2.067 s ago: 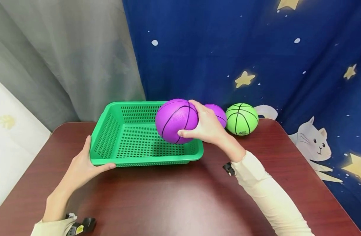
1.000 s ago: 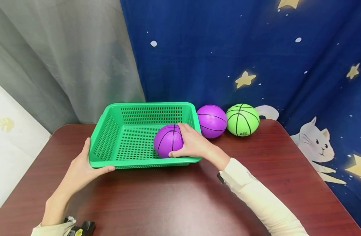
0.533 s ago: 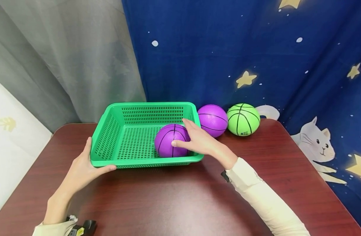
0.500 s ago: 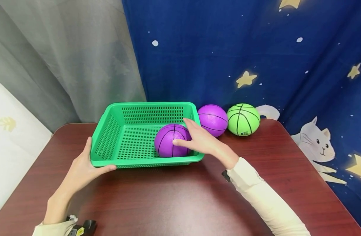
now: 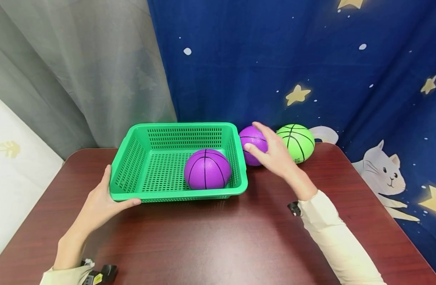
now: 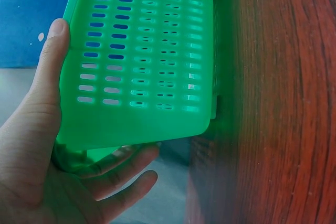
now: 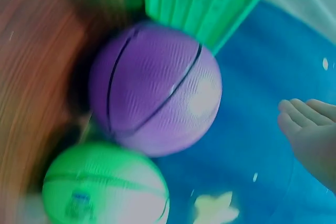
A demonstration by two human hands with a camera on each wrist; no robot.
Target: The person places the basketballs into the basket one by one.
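Observation:
My left hand (image 5: 96, 204) grips the near left corner of a green slotted plastic basket (image 5: 178, 195). In the left wrist view the fingers (image 6: 123, 174) curl at the corner, and the thumb lies along the rim. One purple mini basketball (image 5: 207, 170) rests in the right part of the basket. A second purple mini basketball (image 5: 252, 137) stands on the table just outside its right wall. My right hand (image 5: 276, 156) is over that ball's right side, fingers spread and holding nothing. In the right wrist view a gap shows between the hand (image 7: 312, 135) and the ball.
A light green mini basketball (image 5: 299, 144), partly behind my right hand, stands right of the outer purple one. The reddish-brown table (image 5: 203, 237) ends at the back against a blue curtain (image 5: 221, 71) with stars and a grey curtain (image 5: 107, 71).
My right hand lowered a purple mini basketball into the basket, let go of it, then moved right to the other purple one. My left hand has stayed on the basket corner.

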